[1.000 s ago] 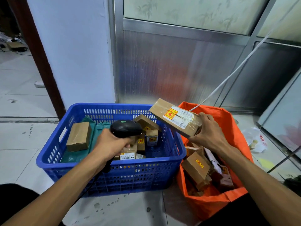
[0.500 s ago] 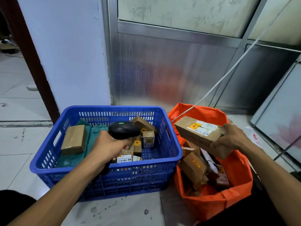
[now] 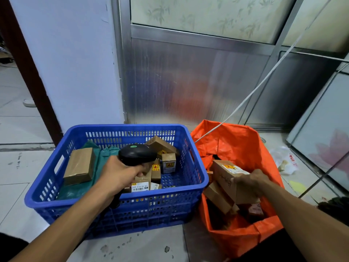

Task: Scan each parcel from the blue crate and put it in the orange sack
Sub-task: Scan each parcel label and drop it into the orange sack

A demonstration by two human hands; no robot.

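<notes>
Brown cardboard fills the near right: the right hand grips a long cardboard parcel with a yellow-and-white label, holding it inside the mouth of the orange sack, touching other boxes there. At left, the left hand clenches the handle of a black barcode scanner above the blue crate. Inside the crate lie a plain brown box on a green mailer bag and several small labelled cartons. Farther back, a white cord runs from the sack across a metal panel.
</notes>
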